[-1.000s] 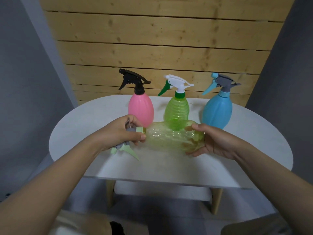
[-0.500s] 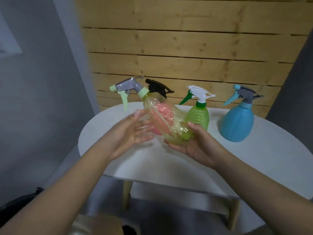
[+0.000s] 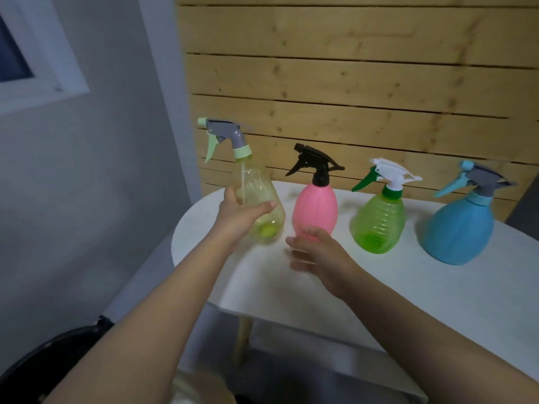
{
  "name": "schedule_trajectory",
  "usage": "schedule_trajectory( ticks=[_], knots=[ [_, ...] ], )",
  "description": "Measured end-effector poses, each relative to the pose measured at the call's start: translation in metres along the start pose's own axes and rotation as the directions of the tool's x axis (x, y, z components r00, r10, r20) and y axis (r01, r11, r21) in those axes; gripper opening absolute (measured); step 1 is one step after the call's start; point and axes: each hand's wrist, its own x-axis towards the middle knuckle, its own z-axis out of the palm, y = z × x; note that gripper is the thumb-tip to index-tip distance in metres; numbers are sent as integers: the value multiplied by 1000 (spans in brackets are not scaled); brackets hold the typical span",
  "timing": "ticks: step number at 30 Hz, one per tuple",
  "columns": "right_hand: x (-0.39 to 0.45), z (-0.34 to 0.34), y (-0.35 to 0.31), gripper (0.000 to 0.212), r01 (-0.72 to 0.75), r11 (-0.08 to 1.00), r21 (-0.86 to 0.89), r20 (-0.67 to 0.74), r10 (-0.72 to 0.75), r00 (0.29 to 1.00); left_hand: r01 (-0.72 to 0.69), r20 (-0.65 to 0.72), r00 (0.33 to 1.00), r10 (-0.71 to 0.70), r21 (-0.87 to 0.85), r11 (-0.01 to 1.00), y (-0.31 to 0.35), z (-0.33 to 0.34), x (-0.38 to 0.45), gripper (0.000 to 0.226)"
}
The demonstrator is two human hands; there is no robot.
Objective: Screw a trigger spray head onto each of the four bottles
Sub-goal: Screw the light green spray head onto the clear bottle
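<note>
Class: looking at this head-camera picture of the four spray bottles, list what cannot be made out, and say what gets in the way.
1. Head view: whether the yellow bottle stands on the table or is just above it; the left hand covers its near side.
2. Head view: the pink bottle base, behind the right hand.
3. Right hand fingers: motion blurred.
4. How tightly any spray head is screwed: the threads are hidden.

Two bare forearms, no sleeves, bare left hand [image 3: 239, 212]
</note>
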Motion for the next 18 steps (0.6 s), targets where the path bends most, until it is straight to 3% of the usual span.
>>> schedule_trajectory(
  ticks=[3,12,18],
  knots=[
    [0,-2,2,40,-23,997,-72,-71,18,997,-19,8,1000,18,109,994,-10,-1,17,97],
    [0,-14,-3,37,-25,994,-106,-86,16,996,-72,81,995,57,197,978,-28,2,38,90],
    [-3,-21,-9,17,-38,995,-88,-81,31,996,-66,97,994,48,189,980,-31,2,36,92]
  ],
)
